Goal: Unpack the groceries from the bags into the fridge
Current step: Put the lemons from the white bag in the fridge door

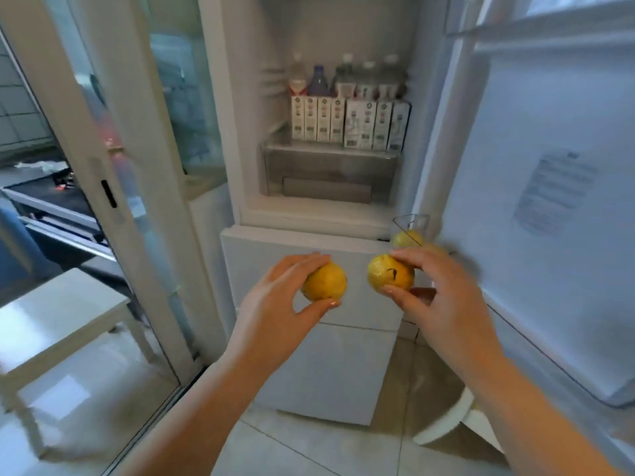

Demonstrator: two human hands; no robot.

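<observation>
Both forearms are bare to the frame edge, hands (pixel 275 304) ungloved and ringless.

A white table (pixel 51 314) stood at eight o'clock on the pale tiled floor (pixel 309 448). Beside it, a glass sliding door (pixel 113 187) with a white frame ran up toward eleven o'clock. Beyond the glass, at nine o'clock, lay a dark surface (pixel 41 194) with blurred clutter on it.

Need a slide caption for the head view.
Left hand and right hand each hold a yellow fruit before the open fridge.
</observation>
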